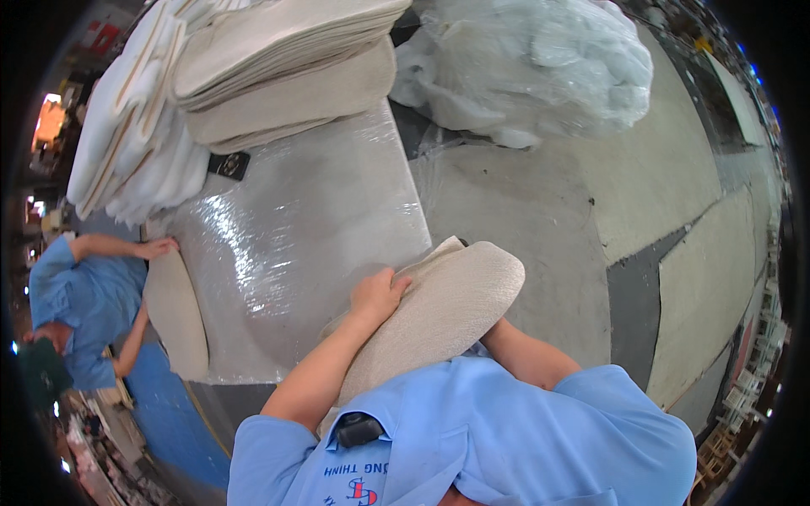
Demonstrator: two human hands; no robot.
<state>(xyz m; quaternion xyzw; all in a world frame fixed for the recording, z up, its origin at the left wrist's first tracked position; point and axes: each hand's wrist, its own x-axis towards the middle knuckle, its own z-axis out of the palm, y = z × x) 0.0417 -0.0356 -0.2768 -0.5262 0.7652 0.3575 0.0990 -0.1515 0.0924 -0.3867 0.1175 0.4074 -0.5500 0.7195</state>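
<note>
Close to the person's light-blue shirt (515,422), at the near side of the scene, lies an elongated beige textured fabric pad (447,308) with a rounded far end, slanting from near left to far right. The left hand (377,297) grasps its left edge, where further beige layers show. The right hand (498,331) reaches beneath its right side and is mostly hidden, so whether it grips cannot be told.

Beyond the pad spreads a grey worktop (329,211), glossy under clear film on its left part. At its far side sits a thick stack of beige fabric pads (287,63), with folded white padded sheets (126,118) to the left and a small black flat packet (228,165) just nearer. Far right of the stack rests a bulky white bundle in clear plastic (531,72). On the left, a co-worker in a blue shirt (97,291) holds another long beige pad (175,316) upright at the worktop's left edge.
</note>
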